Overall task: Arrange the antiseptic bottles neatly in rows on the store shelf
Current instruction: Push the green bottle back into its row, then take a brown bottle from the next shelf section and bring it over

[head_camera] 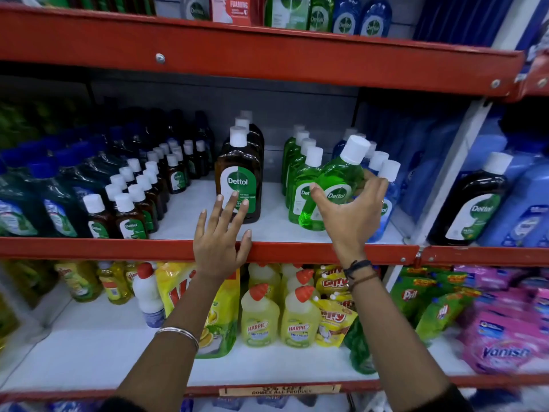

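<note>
Head view: the right hand (350,209) wraps a green bottle (335,185), tilted with its cap leaning right, at the front of the green row (300,162), just right of the brown bottle (240,179). To seat it well, I judge it should be stood upright, label forward, in line with that row. The left hand (221,236) is spread open, fingertips brushing the brown bottle, thumb at the shelf lip (89,248).
</note>
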The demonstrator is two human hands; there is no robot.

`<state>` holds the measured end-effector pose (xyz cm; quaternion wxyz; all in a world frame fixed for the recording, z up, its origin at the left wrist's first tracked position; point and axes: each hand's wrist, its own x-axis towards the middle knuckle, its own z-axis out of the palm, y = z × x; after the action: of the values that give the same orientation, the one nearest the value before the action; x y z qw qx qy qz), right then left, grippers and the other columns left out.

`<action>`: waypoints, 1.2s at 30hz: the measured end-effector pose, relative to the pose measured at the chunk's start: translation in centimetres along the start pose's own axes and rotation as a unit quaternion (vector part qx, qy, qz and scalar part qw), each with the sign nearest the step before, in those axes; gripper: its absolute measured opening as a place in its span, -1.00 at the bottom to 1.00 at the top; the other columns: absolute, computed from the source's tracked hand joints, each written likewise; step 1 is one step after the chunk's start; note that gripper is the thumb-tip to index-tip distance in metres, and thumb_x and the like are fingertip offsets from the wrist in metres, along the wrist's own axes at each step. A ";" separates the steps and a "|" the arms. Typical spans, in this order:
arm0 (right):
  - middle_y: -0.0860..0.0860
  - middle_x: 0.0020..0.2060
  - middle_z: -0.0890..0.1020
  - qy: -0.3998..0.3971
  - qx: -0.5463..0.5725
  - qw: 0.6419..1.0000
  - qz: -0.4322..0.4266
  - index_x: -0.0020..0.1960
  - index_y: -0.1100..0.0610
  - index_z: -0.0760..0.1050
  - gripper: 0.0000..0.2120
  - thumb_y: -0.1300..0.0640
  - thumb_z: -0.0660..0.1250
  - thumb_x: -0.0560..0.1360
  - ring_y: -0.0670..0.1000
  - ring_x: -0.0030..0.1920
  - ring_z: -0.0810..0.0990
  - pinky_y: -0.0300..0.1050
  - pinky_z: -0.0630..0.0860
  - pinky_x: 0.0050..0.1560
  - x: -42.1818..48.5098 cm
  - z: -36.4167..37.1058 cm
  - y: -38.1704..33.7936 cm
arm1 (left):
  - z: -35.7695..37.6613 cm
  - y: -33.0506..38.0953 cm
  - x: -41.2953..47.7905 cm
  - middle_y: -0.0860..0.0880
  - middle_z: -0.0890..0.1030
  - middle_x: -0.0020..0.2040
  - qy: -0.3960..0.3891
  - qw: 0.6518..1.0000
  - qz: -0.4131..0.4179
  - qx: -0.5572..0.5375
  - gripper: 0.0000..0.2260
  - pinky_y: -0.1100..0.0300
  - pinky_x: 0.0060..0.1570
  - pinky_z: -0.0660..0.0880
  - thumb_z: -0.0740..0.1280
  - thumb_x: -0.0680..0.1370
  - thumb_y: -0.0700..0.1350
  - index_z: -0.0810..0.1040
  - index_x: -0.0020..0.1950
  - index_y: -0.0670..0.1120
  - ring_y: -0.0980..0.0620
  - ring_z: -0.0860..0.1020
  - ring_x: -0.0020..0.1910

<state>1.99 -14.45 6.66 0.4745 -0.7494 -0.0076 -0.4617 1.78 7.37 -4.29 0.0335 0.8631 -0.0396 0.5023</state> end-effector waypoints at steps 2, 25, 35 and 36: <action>0.03 0.07 0.47 -0.016 -0.023 1.000 -0.003 0.17 0.15 0.42 -0.26 -0.25 0.50 0.16 0.05 0.03 0.52 -0.08 0.45 -0.22 0.3 0.8 0.5 | 0.0 -0.1 0.0 -0.04 0.31 0.51 0.000 1.000 0.002 0.002 -0.51 -0.15 0.38 0.27 0.11 0.59 0.10 0.23 0.52 0.03 -0.09 0.26 0.51; 0.12 0.19 0.44 -0.096 -0.128 0.987 0.025 0.36 0.18 0.23 -0.03 -0.44 0.38 0.21 0.12 0.17 0.49 0.08 0.57 -0.12 -1.4 3.6 3.1 | -0.3 0.2 0.0 -0.05 0.33 0.50 -0.027 1.000 -0.015 -0.003 -0.50 -0.17 0.38 0.29 0.12 0.57 0.08 0.25 0.51 0.02 -0.08 0.27 0.50; 0.17 0.06 0.46 0.126 0.063 0.989 -0.039 0.26 0.23 0.33 -0.43 -0.10 0.40 0.43 0.12 0.04 0.48 -0.11 0.44 0.09 4.4 -7.2 8.3 | -0.6 0.4 -0.1 -0.07 0.32 0.51 -0.041 0.999 -0.022 -0.013 -0.51 -0.18 0.39 0.24 0.10 0.57 0.04 0.31 0.50 -0.03 -0.08 0.27 0.50; 0.19 0.08 0.45 0.149 0.051 0.987 -0.036 0.26 0.25 0.33 -0.44 -0.08 0.40 0.44 0.15 0.07 0.47 -0.06 0.44 0.11 5.4 -8.4 9.5 | -0.6 0.4 0.0 -0.07 0.32 0.51 -0.042 0.999 -0.025 -0.014 -0.51 -0.18 0.39 0.24 0.09 0.58 0.04 0.31 0.50 -0.03 -0.08 0.27 0.50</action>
<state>3.66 -28.02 4.80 0.4916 -0.6463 0.0124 -0.5835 1.19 6.99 -4.01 0.0559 0.8839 -0.0263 0.4636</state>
